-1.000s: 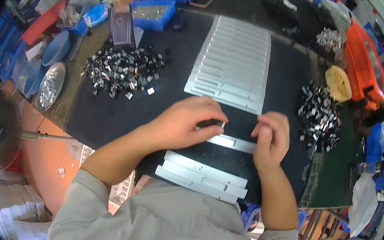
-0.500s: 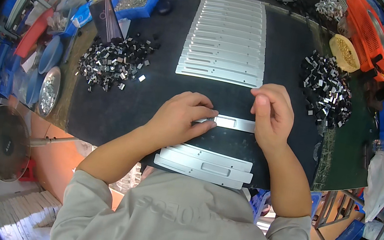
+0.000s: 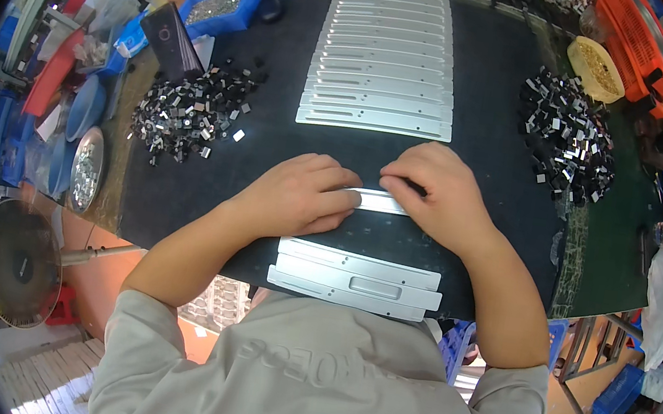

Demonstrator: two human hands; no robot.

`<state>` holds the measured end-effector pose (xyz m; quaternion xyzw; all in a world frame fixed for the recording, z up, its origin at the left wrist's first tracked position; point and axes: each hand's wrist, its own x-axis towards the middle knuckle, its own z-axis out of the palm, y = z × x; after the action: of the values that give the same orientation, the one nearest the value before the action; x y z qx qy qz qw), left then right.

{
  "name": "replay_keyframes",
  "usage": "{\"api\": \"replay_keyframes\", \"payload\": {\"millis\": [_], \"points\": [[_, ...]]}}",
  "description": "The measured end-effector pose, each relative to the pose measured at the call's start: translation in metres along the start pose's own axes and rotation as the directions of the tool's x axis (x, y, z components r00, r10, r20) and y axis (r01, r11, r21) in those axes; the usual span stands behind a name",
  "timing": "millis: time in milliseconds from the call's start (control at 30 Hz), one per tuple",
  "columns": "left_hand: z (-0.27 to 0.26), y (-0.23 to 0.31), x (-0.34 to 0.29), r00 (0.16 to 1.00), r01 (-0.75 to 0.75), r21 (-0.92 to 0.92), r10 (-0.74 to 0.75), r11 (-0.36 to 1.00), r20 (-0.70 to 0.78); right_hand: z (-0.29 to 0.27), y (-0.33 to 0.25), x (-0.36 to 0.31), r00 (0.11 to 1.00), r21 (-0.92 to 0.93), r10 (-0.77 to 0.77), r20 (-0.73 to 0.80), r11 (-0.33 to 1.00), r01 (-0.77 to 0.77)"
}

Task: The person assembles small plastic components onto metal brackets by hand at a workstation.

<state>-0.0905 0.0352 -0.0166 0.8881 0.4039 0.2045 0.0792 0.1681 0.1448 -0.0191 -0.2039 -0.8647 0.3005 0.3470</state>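
Between my hands lies a silver metal strip [image 3: 381,202], on the dark mat in front of me. My left hand [image 3: 299,194] is closed on its left part, fingers curled over it. My right hand [image 3: 441,199] rests over the right part, with thumb and index finger pinched just above the strip's far edge. What that pinch holds, if anything, is hidden. Nearer my body lie a few more silver strips [image 3: 355,282], overlapping, one with a long recess. Beyond my hands a column of similar strips [image 3: 381,70] lies in neat overlapping rows.
Small black and silver pieces are heaped at left [image 3: 193,107] and right [image 3: 566,138]. Behind the left heap stand a dark phone [image 3: 173,41] and a blue bin [image 3: 222,5]. A yellow bowl [image 3: 595,70] and an orange basket [image 3: 637,51] stand far right. A fan [image 3: 20,263] is at left.
My right hand has moved left along the strip and its fingertips now pinch near the middle. My left hand has shifted slightly left. The whole view has shifted a little.
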Motion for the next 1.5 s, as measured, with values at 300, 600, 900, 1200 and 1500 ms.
{"api": "replay_keyframes", "payload": {"millis": [300, 600, 900, 1200, 1500], "points": [[-0.004, 0.0, -0.001, 1.0, -0.001, -0.011, 0.001, 1.0, 0.008, 0.004, 0.001, 0.002, 0.999, -0.032, -0.007, 0.037, 0.999, 0.008], [-0.004, 0.001, 0.006, 0.975, 0.192, -0.011, -0.192, 0.981, -0.116, -0.107, 0.02, -0.023, 0.823, -0.546, 0.421, -0.382, 0.616, -0.568], [0.0, -0.013, 0.013, 0.971, 0.205, 0.062, -0.195, 0.977, -0.137, -0.097, 0.045, -0.047, 0.785, -0.497, 0.413, -0.461, 0.613, -0.614], [0.007, -0.035, 0.027, 0.937, 0.294, 0.005, -0.287, 0.956, -0.2, -0.061, 0.031, -0.039, 0.88, -0.229, 0.46, -0.118, 0.85, -0.474], [0.011, -0.041, 0.032, 0.917, 0.33, 0.047, -0.309, 0.943, -0.251, -0.067, 0.039, -0.035, 0.871, -0.202, 0.461, -0.17, 0.848, -0.489]]}}
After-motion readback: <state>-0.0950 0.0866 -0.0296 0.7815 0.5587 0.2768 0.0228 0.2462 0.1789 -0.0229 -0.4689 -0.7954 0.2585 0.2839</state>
